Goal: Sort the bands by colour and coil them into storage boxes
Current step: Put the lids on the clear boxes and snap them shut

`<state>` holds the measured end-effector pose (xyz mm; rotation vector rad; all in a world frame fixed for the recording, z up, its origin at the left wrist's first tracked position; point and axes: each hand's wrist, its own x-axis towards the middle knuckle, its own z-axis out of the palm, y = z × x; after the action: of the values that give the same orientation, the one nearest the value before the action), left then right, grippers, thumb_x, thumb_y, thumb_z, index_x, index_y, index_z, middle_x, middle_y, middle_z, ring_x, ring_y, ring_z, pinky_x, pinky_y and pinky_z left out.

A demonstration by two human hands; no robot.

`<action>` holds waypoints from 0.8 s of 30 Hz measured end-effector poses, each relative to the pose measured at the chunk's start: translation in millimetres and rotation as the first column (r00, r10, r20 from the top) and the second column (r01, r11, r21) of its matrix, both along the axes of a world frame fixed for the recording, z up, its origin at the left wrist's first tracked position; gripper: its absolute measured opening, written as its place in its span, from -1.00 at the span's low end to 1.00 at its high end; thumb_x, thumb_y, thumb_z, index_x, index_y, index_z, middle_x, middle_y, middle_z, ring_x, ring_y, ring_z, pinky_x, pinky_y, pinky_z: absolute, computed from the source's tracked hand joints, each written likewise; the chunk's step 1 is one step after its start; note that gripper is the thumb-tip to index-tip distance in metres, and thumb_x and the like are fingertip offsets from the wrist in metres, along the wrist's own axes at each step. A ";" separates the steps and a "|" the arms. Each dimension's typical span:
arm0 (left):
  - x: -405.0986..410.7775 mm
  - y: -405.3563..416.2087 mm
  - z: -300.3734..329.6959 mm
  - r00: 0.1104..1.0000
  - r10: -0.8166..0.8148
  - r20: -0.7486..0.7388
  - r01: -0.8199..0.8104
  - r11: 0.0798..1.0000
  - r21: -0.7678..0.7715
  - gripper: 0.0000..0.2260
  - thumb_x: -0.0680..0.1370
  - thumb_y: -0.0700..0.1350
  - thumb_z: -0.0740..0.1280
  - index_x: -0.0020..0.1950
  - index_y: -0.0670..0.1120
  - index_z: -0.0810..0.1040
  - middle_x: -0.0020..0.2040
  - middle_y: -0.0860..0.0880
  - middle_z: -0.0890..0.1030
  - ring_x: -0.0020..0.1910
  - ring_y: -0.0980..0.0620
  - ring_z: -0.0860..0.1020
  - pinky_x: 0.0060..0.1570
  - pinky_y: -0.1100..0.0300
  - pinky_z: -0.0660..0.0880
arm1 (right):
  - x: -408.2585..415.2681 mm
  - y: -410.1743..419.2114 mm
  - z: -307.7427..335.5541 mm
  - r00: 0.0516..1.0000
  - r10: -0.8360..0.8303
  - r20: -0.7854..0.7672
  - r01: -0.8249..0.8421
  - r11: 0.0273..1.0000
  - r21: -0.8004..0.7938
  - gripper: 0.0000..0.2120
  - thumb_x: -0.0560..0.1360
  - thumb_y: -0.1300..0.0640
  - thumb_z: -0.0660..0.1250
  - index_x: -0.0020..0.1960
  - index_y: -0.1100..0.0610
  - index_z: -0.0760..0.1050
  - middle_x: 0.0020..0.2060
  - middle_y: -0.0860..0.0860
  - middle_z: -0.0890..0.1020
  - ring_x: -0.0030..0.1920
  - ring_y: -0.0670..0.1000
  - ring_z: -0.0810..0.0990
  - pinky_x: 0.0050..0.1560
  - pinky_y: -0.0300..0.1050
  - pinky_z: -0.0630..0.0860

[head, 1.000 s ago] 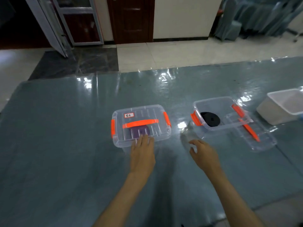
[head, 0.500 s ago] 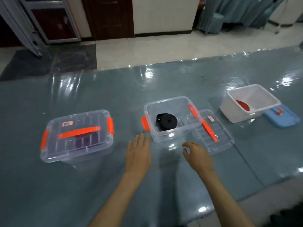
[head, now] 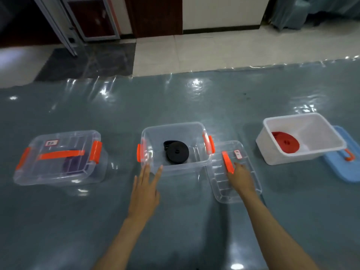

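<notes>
Both forearms enter from the bottom edge and extend forward over the grey-blue table (head: 58, 221). The left hand (head: 145, 193) lies palm down with straight, spread fingers; it holds nothing. Its fingertips (head: 146, 168) reach the near wall of the open clear box (head: 155, 172), at the near left corner; contact cannot be confirmed.

The right hand (head: 240, 178) rests palm down on the clear lid (head: 220, 195), which lies flat on the table against the right side of the open clear box. Its fingers are bent only slightly and extend beside the near end of the orange handle (head: 227, 161) of the lid. Whether the fingers are curled under the handle cannot be told; the hand lifts nothing.

The black band (head: 177, 153) lies coiled flat on the floor of the open clear box, ahead of the left hand and apart from both hands.

To the left, well apart from the hands, stands the closed clear box (head: 29, 172) with orange clips, an orange lid handle and a small label. The purple band (head: 73, 163) shows through its wall.

To the far right stands the white box (head: 272, 156), open, with the red band (head: 286, 145) coiled against its left inner side. The blue lid (head: 342, 170) lies flat on the table just behind and to the right of the white box
</notes>
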<state>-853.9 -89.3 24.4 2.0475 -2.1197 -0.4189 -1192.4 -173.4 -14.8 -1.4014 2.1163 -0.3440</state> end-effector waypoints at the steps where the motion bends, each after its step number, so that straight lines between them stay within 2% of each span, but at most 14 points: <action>1: 0.3 0.2 -2.0 1.000 0.005 -0.026 -0.005 1.000 -0.003 -0.16 0.58 -0.31 0.32 0.71 0.12 -0.05 0.72 -0.06 -0.20 0.69 -0.03 -0.27 0.66 -0.19 0.02 | -3.8 -3.8 -4.7 1.000 0.006 -0.026 -0.005 1.000 0.017 -0.68 0.67 0.10 0.23 0.30 0.27 0.55 0.23 0.33 0.61 0.22 0.33 0.60 0.23 0.20 0.55; 4: -1.6 -0.5 -5.3 0.994 0.040 -0.098 -0.042 0.999 -0.023 -0.14 0.52 -0.37 0.36 0.70 0.11 0.08 0.71 0.00 -0.21 0.69 0.00 -0.26 0.64 -0.22 0.08 | -5.7 -7.7 -17.1 0.989 0.069 -0.131 -0.061 0.996 0.060 -0.68 0.66 0.15 0.24 0.34 0.29 0.51 0.25 0.32 0.59 0.26 0.32 0.56 0.25 0.17 0.51; 8: -2.4 -0.5 -9.8 0.985 0.062 -0.161 -0.071 0.996 -0.048 -0.14 0.49 -0.42 0.36 0.69 0.11 0.17 0.72 0.02 -0.19 0.71 -0.01 -0.22 0.62 -0.26 0.09 | -6.8 -8.7 -26.3 0.995 0.018 -0.102 -0.014 0.999 0.039 -0.74 0.61 0.22 0.33 0.25 0.33 0.53 0.17 0.31 0.60 0.18 0.30 0.59 0.18 0.11 0.52; 11: -2.8 -0.1 -11.0 0.983 0.058 -0.176 -0.069 0.996 -0.058 -0.17 0.51 -0.43 0.34 0.69 0.08 0.19 0.73 0.00 -0.16 0.71 -0.02 -0.22 0.62 -0.28 0.09 | -18.6 -6.2 -23.4 0.998 0.023 -0.060 -0.017 0.995 0.094 -0.69 0.48 0.14 0.54 0.12 0.29 0.59 0.04 0.26 0.67 0.05 0.26 0.67 0.06 0.05 0.57; 13: -2.7 0.7 -11.8 0.982 0.051 -0.182 -0.063 0.996 -0.062 -0.17 0.51 -0.43 0.33 0.69 0.08 0.19 0.72 0.00 -0.15 0.71 -0.03 -0.20 0.63 -0.27 0.08 | -26.8 2.4 -18.0 0.999 -0.014 -0.043 0.018 0.995 0.098 -0.72 0.42 0.12 0.57 0.04 0.25 0.63 -0.06 0.22 0.70 -0.03 0.25 0.70 -0.04 0.01 0.56; 16: -3.6 2.0 -14.9 0.978 0.055 -0.203 -0.072 0.994 -0.079 -0.23 0.56 -0.37 0.36 0.69 0.09 0.19 0.71 0.04 -0.21 0.71 -0.02 -0.20 0.64 -0.25 0.05 | -39.1 24.8 -11.1 0.994 -0.099 0.037 0.098 0.995 0.011 -0.87 0.38 0.16 0.53 -0.16 0.17 0.61 -0.24 0.15 0.70 -0.17 0.22 0.68 -0.17 -0.05 0.50; 20: -11.2 3.5 -20.0 0.972 0.076 -0.223 -0.108 0.985 -0.136 -0.40 0.66 -0.20 0.35 0.68 0.05 0.26 0.73 -0.04 -0.20 0.71 -0.05 -0.19 0.63 -0.25 0.11 | -55.5 56.4 0.3 0.962 -0.219 0.160 0.237 0.966 -0.101 -0.81 0.38 0.15 0.57 -0.18 0.07 0.54 -0.30 -0.03 0.65 -0.22 0.13 0.65 -0.17 -0.04 0.49; 22: -15.3 4.2 -22.2 0.961 0.094 -0.260 -0.144 0.973 -0.179 -0.44 0.67 -0.18 0.36 0.66 0.04 0.30 0.74 -0.02 -0.18 0.72 -0.04 -0.17 0.62 -0.22 0.18 | -58.4 64.9 5.7 0.964 -0.198 0.179 0.227 0.961 -0.160 -0.78 0.36 0.16 0.58 -0.14 0.01 0.54 -0.28 -0.12 0.65 -0.22 0.02 0.67 -0.22 -0.12 0.46; 24: -17.1 4.0 -23.2 0.952 0.111 -0.287 -0.173 0.964 -0.200 -0.48 0.69 -0.16 0.34 0.64 0.05 0.34 0.74 0.01 -0.15 0.72 -0.02 -0.12 0.61 -0.16 0.22 | -56.4 64.6 14.1 0.971 -0.141 0.196 0.182 0.960 -0.213 -0.73 0.34 0.18 0.59 -0.13 -0.07 0.55 -0.28 -0.16 0.67 -0.24 -0.20 0.66 -0.27 -0.36 0.45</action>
<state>-871.0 -85.3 1.2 1.8788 -1.7590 -0.3963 -1248.9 -108.9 -0.7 -1.2684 2.0969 -0.7729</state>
